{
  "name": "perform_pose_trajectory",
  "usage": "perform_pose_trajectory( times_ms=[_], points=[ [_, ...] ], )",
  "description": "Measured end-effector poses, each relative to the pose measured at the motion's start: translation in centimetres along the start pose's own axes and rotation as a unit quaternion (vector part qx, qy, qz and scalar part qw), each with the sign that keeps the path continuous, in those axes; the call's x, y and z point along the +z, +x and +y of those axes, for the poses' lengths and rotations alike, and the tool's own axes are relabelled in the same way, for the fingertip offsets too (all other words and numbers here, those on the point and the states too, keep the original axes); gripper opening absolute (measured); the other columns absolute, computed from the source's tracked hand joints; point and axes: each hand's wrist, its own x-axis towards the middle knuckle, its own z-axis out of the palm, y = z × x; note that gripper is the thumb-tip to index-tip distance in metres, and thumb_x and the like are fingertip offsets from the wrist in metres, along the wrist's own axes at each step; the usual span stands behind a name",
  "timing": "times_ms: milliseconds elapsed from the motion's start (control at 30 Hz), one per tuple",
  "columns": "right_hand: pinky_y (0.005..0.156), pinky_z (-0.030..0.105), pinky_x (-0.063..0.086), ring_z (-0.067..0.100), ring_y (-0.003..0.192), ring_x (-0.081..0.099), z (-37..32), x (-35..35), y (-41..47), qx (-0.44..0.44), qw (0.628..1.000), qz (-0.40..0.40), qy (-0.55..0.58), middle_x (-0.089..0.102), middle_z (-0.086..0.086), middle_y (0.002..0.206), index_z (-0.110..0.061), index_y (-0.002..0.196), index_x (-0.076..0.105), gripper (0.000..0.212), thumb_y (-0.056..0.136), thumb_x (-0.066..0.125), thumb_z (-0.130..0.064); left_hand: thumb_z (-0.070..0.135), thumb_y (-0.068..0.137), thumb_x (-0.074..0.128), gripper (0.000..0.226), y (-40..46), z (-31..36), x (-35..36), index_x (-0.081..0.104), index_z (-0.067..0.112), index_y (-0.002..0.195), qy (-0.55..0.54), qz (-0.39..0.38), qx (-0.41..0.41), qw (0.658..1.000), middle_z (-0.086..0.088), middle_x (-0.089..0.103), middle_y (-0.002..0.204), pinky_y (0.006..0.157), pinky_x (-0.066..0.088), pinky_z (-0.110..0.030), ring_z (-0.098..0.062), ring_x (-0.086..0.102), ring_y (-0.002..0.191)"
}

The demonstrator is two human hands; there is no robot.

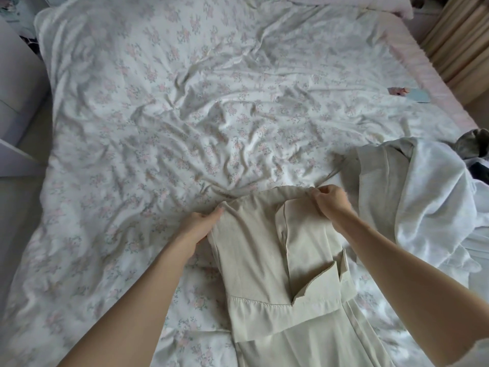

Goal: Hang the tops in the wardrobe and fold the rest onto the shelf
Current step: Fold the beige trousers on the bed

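A beige garment (262,250) lies partly folded on the floral bedsheet (164,123), running from mid-bed down to the bottom edge of the view. My left hand (201,223) grips its upper left corner, thumb on top of the cloth. At the upper right corner, my right hand (330,201) pinches the folded top edge. A second beige piece (381,181) lies to the right, partly under a white garment (436,202).
A heap of clothes fills the right side, with a dark grey item (473,144) at its far edge. A pale blue flat object (419,96) rests near the bed's pink right border. White furniture (16,83) stands at left, and beige curtains (460,41) hang at upper right.
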Motion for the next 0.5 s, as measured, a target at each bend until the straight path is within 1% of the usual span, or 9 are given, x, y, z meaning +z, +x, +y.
perform_pose_trajectory(
  times_ms=[33, 133, 167, 200, 267, 300, 400, 467, 500],
  points=[
    [0.049, 0.025, 0.032, 0.017, 0.070, 0.052, 0.1, 0.3, 0.3, -0.003, 1.000, -0.008, -0.023, 0.056, 0.003, 0.076, -0.012, 0.090, 0.059, 0.021, 0.091, 0.057, -0.033, 0.051, 0.086, 0.060, 0.041, 0.3, 0.1, 0.4, 0.064, 0.011, 0.079, 0.044, 0.005, 0.019, 0.999, 0.001, 0.063, 0.078, 0.067, 0.046, -0.029, -0.017, 0.060, 0.077],
    [0.050, 0.028, 0.031, 0.019, 0.065, 0.048, 0.5, 0.7, 1.0, 0.008, 0.996, -0.025, -0.086, 0.051, 0.003, 0.069, -0.013, 0.070, 0.052, 0.035, 0.092, 0.053, -0.040, 0.042, 0.095, 0.045, 0.043, 1.0, 0.3, 1.5, 0.046, 0.015, 0.061, 0.177, 0.077, 0.072, 0.979, -0.001, 0.048, 0.062, 0.065, 0.039, -0.031, -0.023, 0.051, 0.068],
    [0.056, 0.028, 0.035, 0.021, 0.068, 0.049, 0.5, 0.7, 1.0, 0.011, 0.994, -0.024, -0.109, 0.052, 0.003, 0.070, -0.014, 0.068, 0.050, 0.036, 0.092, 0.052, -0.041, 0.039, 0.096, 0.040, 0.043, 1.0, 0.3, 1.8, 0.042, 0.018, 0.059, 0.189, 0.109, 0.083, 0.972, -0.001, 0.045, 0.061, 0.069, 0.041, -0.034, -0.024, 0.049, 0.069],
    [0.068, 0.031, 0.040, 0.024, 0.077, 0.053, 0.6, 0.7, 1.2, 0.012, 0.990, -0.014, -0.138, 0.055, 0.004, 0.076, -0.016, 0.071, 0.052, 0.033, 0.092, 0.051, -0.040, 0.037, 0.097, 0.037, 0.043, 1.0, 0.1, 2.0, 0.039, 0.018, 0.059, 0.193, 0.139, 0.091, 0.967, -0.001, 0.044, 0.061, 0.076, 0.044, -0.038, -0.024, 0.047, 0.070],
    [0.092, 0.041, 0.034, 0.028, 0.099, 0.053, 0.6, 0.5, 1.6, 0.007, 0.980, 0.020, -0.196, 0.059, 0.005, 0.095, -0.021, 0.084, 0.055, 0.016, 0.092, 0.048, -0.033, 0.036, 0.098, 0.033, 0.043, 1.0, -0.8, 2.1, 0.037, 0.019, 0.060, 0.212, 0.196, 0.100, 0.952, -0.002, 0.044, 0.064, 0.085, 0.042, -0.042, -0.027, 0.047, 0.073],
    [0.096, 0.043, 0.030, 0.029, 0.105, 0.053, 0.6, 0.3, 1.8, 0.003, 0.977, 0.034, -0.209, 0.060, 0.006, 0.102, -0.023, 0.089, 0.056, 0.012, 0.093, 0.047, -0.030, 0.036, 0.099, 0.033, 0.042, 1.1, -1.5, 1.9, 0.039, 0.019, 0.060, 0.221, 0.213, 0.099, 0.947, -0.003, 0.046, 0.066, 0.086, 0.040, -0.042, -0.028, 0.048, 0.076],
    [0.098, 0.043, 0.029, 0.031, 0.109, 0.052, 1.1, -0.3, 2.9, 0.012, 0.973, 0.062, -0.223, 0.062, 0.009, 0.110, -0.022, 0.097, 0.060, 0.016, 0.094, 0.047, -0.030, 0.035, 0.100, 0.032, 0.041, 1.7, -3.7, 1.0, 0.044, 0.018, 0.065, 0.225, 0.239, 0.071, 0.942, -0.005, 0.049, 0.071, 0.089, 0.036, -0.043, -0.029, 0.050, 0.082],
    [0.094, 0.041, 0.035, 0.033, 0.107, 0.053, 1.7, -0.4, 3.4, 0.016, 0.973, 0.074, -0.218, 0.062, 0.012, 0.111, -0.019, 0.103, 0.063, 0.021, 0.094, 0.047, -0.031, 0.034, 0.100, 0.036, 0.042, 2.1, -4.4, 0.6, 0.042, 0.016, 0.062, 0.198, 0.223, 0.088, 0.951, -0.004, 0.047, 0.065, 0.079, 0.040, -0.039, -0.028, 0.051, 0.074],
    [0.088, 0.039, 0.039, 0.033, 0.105, 0.055, 2.0, -0.2, 3.7, 0.010, 0.976, 0.070, -0.207, 0.063, 0.014, 0.111, -0.017, 0.105, 0.064, 0.025, 0.094, 0.048, -0.033, 0.034, 0.099, 0.038, 0.042, 2.3, -4.2, 0.7, 0.042, 0.015, 0.061, 0.160, 0.200, 0.100, 0.961, -0.003, 0.046, 0.062, 0.072, 0.041, -0.037, -0.026, 0.049, 0.069]
  ],
)
